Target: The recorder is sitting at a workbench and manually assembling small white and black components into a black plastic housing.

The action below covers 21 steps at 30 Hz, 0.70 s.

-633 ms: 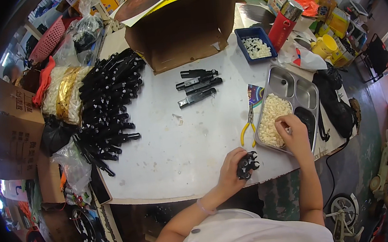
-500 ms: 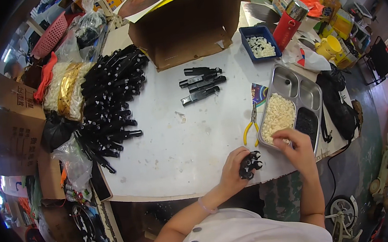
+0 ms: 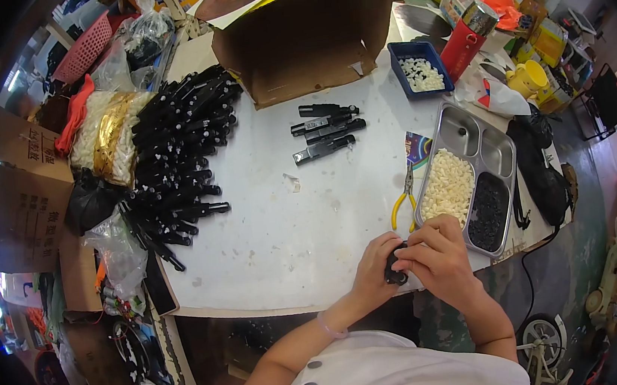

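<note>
My left hand (image 3: 370, 275) is closed around a small bunch of black plastic parts (image 3: 395, 272) at the table's near edge. Pinched fingers of my right hand (image 3: 439, 255) meet the ends of those parts; whatever they grip is hidden. Just beyond my right hand is a steel compartment tray (image 3: 462, 148). Small cream-white pieces (image 3: 446, 184) fill one compartment, and small black pieces (image 3: 487, 207) lie in the one beside it. Yellow-handled pliers (image 3: 401, 207) rest left of the tray, over a colourful printed card (image 3: 417, 148).
A large pile of black parts (image 3: 183, 145) covers the table's left side. Several more black parts (image 3: 326, 129) lie mid-table, before an open cardboard box (image 3: 302, 58). At the far right stand a blue bin (image 3: 424, 91) of white pieces and a red flask (image 3: 463, 42).
My right hand has left the white pieces in the tray and come left to the black parts in my left hand. The view has shifted slightly.
</note>
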### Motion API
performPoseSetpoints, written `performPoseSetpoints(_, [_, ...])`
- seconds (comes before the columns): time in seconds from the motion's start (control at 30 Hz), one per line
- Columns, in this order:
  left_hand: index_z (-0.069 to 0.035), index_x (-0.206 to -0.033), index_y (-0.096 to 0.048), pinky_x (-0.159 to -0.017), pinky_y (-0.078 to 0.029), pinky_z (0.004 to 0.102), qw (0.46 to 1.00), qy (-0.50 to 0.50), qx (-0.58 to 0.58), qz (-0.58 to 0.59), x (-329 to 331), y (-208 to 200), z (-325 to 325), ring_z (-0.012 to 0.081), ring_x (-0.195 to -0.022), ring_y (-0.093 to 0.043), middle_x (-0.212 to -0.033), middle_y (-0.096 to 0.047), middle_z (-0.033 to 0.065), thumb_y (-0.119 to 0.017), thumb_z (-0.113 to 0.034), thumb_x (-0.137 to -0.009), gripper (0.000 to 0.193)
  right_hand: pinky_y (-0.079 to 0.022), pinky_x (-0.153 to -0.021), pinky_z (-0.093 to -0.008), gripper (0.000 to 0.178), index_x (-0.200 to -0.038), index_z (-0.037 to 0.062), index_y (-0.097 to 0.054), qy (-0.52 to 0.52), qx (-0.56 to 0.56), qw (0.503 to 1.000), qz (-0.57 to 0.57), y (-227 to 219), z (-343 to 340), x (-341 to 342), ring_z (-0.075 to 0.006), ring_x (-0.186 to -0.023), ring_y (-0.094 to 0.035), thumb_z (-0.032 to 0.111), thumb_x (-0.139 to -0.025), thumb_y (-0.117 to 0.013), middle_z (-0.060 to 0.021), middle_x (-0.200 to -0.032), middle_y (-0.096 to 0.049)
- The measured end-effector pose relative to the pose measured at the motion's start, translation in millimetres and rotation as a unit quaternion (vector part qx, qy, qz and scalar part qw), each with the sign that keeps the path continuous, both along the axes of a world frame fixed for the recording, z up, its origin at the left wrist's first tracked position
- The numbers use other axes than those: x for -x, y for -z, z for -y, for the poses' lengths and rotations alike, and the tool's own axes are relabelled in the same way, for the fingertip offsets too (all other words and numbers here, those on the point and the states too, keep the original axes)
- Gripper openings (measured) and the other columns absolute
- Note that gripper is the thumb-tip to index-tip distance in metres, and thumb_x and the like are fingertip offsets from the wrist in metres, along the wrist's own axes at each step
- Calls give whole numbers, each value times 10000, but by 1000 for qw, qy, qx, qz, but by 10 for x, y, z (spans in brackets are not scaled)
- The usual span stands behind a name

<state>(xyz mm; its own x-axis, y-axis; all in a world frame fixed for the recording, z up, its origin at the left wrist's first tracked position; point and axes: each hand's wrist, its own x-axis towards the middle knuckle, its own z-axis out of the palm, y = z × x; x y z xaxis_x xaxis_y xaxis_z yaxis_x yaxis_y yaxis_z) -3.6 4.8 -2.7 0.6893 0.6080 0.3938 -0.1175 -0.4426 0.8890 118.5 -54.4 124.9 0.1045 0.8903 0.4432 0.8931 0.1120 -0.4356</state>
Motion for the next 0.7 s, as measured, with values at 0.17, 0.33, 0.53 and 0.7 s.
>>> performPoseSetpoints(0.17, [-42, -1222, -448, -877, -462, 413, 999, 4, 19, 49, -15, 11, 14, 375, -1055, -531, -1205, -499, 181, -723, 0, -659, 629, -389, -831, -394, 228, -827, 84, -705, 12, -3, 999, -29, -13, 33, -19, -236, -905, -497, 217, -654, -773, -17, -817, -575])
performPoseSetpoints(0.33, [-36, -1215, -453, -870, -463, 413, 999, -6, 1, 39, -24, 21, 9, 377, -1045, -533, -1197, -501, 187, -729, 1, -654, 626, -371, -964, -429, 193, -879, 92, -686, -11, 50, 995, 91, -207, 66, -38, -234, -972, -507, 147, -699, -725, -33, -914, -559])
performPoseSetpoints(0.53, [-30, -1217, -453, -874, -458, 418, 999, 3, -6, 36, 0, -61, -22, 377, -1045, -530, -1194, -503, 186, -762, -30, -611, 680, -359, -1006, -430, 155, -850, 52, -643, -79, 107, 918, 373, -395, 65, 11, -234, -1029, -507, 147, -731, -617, -48, -895, -554])
performPoseSetpoints(0.7, [-29, -1233, -444, -887, -449, 431, 998, 13, -54, -40, -18, 223, 36, 385, -1055, -523, -1200, -502, 181, -780, -62, -580, 736, -395, -912, -365, 181, -824, 11, -635, -170, 205, 899, 348, -516, -85, 42, -216, -961, -506, 141, -706, -593, -73, -883, -573])
